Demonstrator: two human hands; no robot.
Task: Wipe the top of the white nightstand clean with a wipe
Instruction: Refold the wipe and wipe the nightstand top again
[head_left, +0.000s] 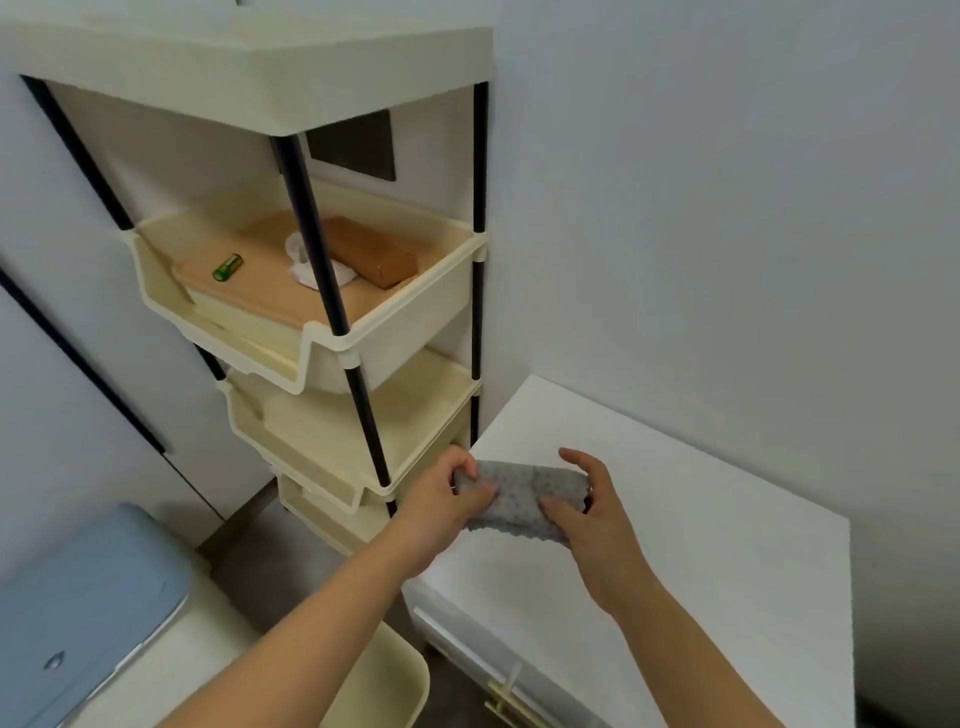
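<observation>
A grey speckled wipe (519, 501), folded into a strip, is held between both hands just above the left edge of the white nightstand top (701, 519). My left hand (441, 499) pinches its left end. My right hand (592, 519) grips its right end with thumb underneath and fingers over the far side. The nightstand stands in the corner at lower right, its bare top reaching to the wall, and a drawer with a brass handle (506, 709) shows on its front.
A cream tiered shelf rack (332, 338) with black poles stands right against the nightstand's left side; its upper tray holds a brown box, a green battery and a white bag. A blue-lidded bin (78, 597) sits at lower left. Walls close in behind and right.
</observation>
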